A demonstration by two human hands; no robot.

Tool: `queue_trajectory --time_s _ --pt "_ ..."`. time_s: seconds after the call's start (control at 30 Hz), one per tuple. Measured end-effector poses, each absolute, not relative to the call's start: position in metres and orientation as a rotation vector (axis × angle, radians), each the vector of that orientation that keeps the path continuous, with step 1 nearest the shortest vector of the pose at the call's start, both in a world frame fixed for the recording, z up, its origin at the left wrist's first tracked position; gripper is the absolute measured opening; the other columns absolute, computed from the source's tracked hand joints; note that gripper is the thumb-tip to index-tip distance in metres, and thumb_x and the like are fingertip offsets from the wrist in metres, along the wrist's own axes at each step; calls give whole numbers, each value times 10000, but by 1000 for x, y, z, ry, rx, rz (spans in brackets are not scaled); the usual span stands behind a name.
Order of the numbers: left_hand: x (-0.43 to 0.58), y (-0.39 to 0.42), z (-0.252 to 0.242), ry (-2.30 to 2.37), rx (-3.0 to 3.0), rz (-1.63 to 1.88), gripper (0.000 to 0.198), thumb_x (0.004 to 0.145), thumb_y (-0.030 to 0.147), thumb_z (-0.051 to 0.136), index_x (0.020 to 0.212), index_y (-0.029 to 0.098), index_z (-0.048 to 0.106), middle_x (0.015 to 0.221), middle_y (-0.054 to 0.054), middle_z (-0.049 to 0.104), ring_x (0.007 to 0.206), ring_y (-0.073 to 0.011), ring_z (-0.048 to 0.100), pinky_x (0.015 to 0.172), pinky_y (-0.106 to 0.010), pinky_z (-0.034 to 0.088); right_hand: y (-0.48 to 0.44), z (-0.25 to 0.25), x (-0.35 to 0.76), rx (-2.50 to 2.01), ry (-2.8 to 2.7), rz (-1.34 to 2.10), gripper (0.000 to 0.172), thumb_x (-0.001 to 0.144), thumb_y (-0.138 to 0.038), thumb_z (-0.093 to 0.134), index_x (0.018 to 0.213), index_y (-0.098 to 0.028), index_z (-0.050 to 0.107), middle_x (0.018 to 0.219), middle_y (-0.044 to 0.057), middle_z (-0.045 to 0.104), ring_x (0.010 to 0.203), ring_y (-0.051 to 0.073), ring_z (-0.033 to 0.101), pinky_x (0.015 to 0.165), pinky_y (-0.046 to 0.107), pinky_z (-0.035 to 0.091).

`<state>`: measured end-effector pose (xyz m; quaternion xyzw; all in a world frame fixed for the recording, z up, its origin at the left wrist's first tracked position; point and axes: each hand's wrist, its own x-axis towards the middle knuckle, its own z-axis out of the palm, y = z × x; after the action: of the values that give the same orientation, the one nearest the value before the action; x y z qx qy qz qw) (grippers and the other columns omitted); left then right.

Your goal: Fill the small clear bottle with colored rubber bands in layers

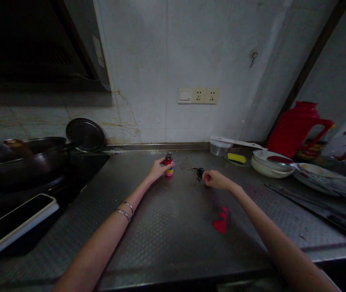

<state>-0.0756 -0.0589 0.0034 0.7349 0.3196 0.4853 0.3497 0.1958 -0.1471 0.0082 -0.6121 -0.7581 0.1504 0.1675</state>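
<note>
My left hand point(157, 170) is closed around a small upright container point(169, 167) with red, yellow and blue on its side. Dark, ring-like pieces point(168, 156) show at the container's top. It stands on the metal counter point(148, 235). To its right, my right hand point(213, 179) has its fingers curled together at a small heap of thin black pieces point(199, 172). What those fingers pinch, if anything, is hidden. Nearer to me, a red cut-out piece point(220, 221) with a jagged edge lies flat.
At left are a wok point(23, 156) on the stove, a round dark lid point(85, 135) and a phone-like white-edged slab point(17, 227). On the right stand a clear tub point(220, 147), a yellow sponge point(236, 158), bowls point(270, 168), a knife point(306, 202) and a red thermos point(294, 129).
</note>
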Motion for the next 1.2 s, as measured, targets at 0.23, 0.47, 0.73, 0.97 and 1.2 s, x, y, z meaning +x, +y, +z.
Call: queue_trajectory --time_s 0.23,0.47,0.73,0.97,1.2 --pt "-76 -57 1 815 1884 1258 395 640 360 671 948 114 646 930 -91 658 850 -200 576 790 -309 434 -134 6 182 -1572 -2083 357 143 647 -134 524 782 -153 566 697 24 594 631 120 539 581 209 394" --pt "-77 -59 2 818 1903 1260 391 649 368 661 939 107 646 919 -92 660 835 -191 577 772 -298 432 -125 -4 180 -1680 -2169 341 227 603 -70 526 814 -147 562 711 25 598 625 117 542 549 196 378" --pt "-77 -58 2 831 1921 1275 392 643 387 661 929 120 653 895 -77 667 788 -178 581 735 -278 431 -118 -5 179 -1698 -2152 325 241 591 -26 479 773 -160 564 654 6 605 592 110 546 534 186 368" --pt "-78 -56 0 830 1934 1273 401 653 380 657 959 121 646 931 -85 664 824 -187 586 754 -285 436 -114 26 185 -1527 -1967 370 169 592 -82 493 732 -162 544 631 0 595 583 113 548 545 199 402" --pt "-77 -55 -1 806 1909 1261 378 662 361 650 951 119 648 916 -86 666 831 -193 588 750 -293 445 -91 87 133 -1083 -2021 297 133 633 -120 496 754 -152 544 708 10 587 645 113 538 631 241 441"
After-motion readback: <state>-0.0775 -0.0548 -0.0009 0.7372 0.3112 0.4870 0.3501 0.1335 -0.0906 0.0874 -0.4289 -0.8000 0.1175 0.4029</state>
